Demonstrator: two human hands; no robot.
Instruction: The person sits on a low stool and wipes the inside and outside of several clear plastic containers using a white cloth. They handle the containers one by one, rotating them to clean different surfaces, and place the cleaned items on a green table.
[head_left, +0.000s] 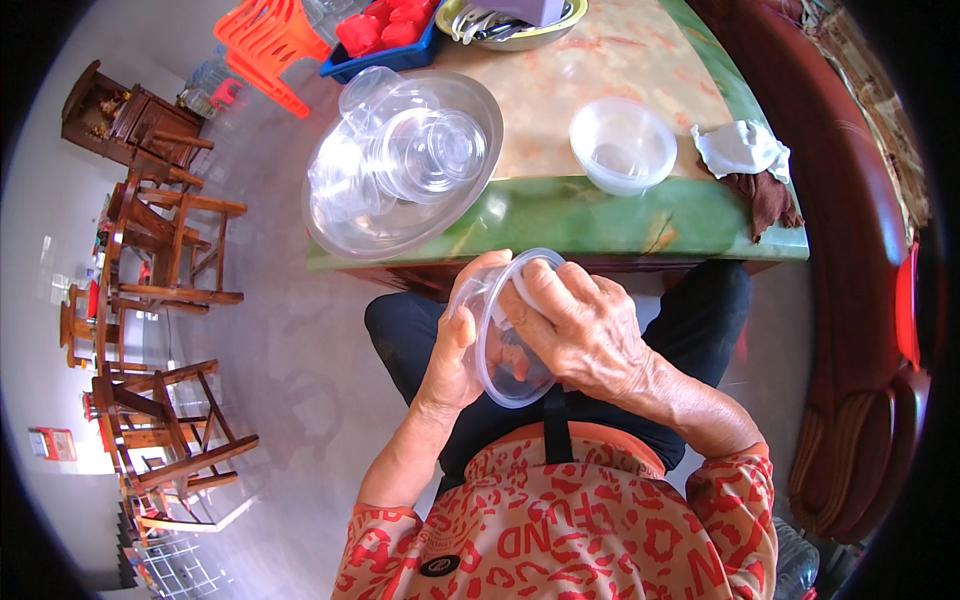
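My left hand (450, 360) grips a clear round plastic bowl (515, 401) from its outer side, thumb near the rim. The bowl is tilted on its side above my lap, its mouth turned to the right. My right hand (585, 330) reaches into it with bent fingers, pressing a piece of white cloth (529, 289) against the inside; most of the cloth is hidden. Beyond my hands, on the table, a translucent plastic bowl (624, 146) stands upright. To its left a wide metal basin (360, 244) holds several clear plastic containers (431, 154).
The marble-patterned table (540, 217) has a green border. A white cloth (741, 148) and a brown cloth (761, 202) lie at its right corner. Farther back are a blue tray (382, 64) of red containers and a utensil bowl (517, 37). Wooden chairs (172, 427) stand left, a brown sofa (847, 247) right.
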